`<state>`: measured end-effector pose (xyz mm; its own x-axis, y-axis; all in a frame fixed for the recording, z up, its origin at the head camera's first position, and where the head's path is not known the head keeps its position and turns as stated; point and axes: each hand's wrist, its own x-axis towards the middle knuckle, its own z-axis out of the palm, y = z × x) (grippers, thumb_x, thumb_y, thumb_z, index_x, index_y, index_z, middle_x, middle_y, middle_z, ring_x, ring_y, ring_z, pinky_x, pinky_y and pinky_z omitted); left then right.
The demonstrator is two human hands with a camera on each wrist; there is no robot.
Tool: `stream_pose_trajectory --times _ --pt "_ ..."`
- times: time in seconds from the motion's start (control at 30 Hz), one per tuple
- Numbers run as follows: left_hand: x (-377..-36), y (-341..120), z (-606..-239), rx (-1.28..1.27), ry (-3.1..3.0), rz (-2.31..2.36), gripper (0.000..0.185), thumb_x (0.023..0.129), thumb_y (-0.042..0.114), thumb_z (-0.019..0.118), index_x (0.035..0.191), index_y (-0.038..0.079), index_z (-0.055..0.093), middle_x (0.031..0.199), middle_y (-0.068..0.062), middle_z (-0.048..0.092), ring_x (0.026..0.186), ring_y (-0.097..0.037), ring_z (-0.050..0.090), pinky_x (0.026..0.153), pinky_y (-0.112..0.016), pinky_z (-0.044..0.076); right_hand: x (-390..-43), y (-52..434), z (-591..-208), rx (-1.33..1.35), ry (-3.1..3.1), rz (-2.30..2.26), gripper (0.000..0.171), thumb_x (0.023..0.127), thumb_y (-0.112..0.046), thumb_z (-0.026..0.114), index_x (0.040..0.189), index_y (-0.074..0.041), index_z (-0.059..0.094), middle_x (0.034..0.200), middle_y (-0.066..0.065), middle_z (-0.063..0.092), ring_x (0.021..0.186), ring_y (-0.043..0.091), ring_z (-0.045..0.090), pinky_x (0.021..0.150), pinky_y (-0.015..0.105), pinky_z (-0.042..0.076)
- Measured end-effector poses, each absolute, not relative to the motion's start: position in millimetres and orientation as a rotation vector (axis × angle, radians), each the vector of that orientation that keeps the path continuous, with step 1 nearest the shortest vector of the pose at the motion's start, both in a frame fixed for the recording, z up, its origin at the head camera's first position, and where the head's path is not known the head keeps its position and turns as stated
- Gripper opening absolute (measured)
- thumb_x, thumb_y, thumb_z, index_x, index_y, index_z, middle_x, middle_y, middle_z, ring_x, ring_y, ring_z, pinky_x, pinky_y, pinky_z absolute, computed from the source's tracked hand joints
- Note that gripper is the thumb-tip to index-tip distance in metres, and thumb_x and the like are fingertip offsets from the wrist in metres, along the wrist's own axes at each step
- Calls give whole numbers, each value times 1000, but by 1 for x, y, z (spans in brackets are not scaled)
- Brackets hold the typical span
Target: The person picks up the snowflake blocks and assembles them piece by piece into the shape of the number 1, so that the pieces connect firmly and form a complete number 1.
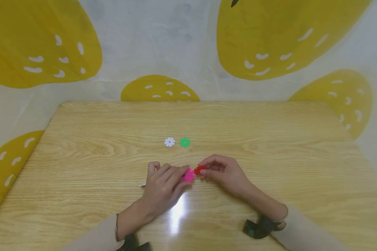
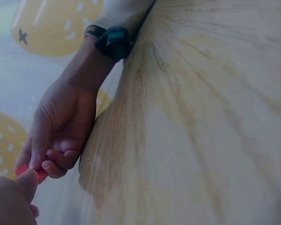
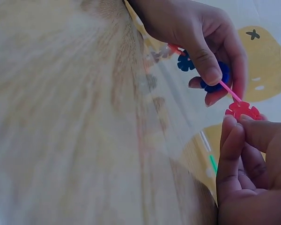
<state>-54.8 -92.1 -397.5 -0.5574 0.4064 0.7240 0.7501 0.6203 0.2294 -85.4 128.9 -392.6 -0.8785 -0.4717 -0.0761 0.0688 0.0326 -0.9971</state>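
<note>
In the head view my left hand (image 1: 163,184) holds a chain of notched plastic discs, with a pink disc (image 1: 189,175) showing at its fingertips. The right wrist view shows this hand's thumb and fingers pinching a blue disc (image 3: 220,77). Behind it hang another blue disc (image 3: 185,62) and a red-orange piece (image 3: 174,48). Between thumb and fingers my right hand (image 1: 227,174) pinches a red disc (image 1: 199,170). The pink disc stands edge-on against the red disc's rim. Much of the chain is hidden behind the left hand, where a pale end (image 1: 142,185) pokes out.
On the wooden table (image 1: 270,139), a white disc (image 1: 169,142) and a green disc (image 1: 185,142) lie flat side by side beyond the hands. Dark bands (image 1: 262,226) circle both wrists. A cloth with yellow patterns (image 1: 160,87) hangs behind the table's far edge.
</note>
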Motion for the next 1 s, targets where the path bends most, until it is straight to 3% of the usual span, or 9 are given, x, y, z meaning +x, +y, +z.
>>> stream_pose_trajectory --times 0.77,1.0 --pt "-56 -92 -400 -862 -2198 -707 43 72 33 70 106 7 64 85 1 66 67 -14 54 66 -41 28 -81 127 -398 -573 1962 -1970 17 78 -1 65 95 -5 66 90 11 65 79 30 63 69 37 50" --pt "-55 -93 -400 -860 -2212 -688 42 73 32 69 106 6 64 85 1 66 67 -14 54 66 -42 28 -76 122 -390 -698 2025 -2015 17 76 7 64 92 2 66 88 11 66 79 28 63 67 35 50"
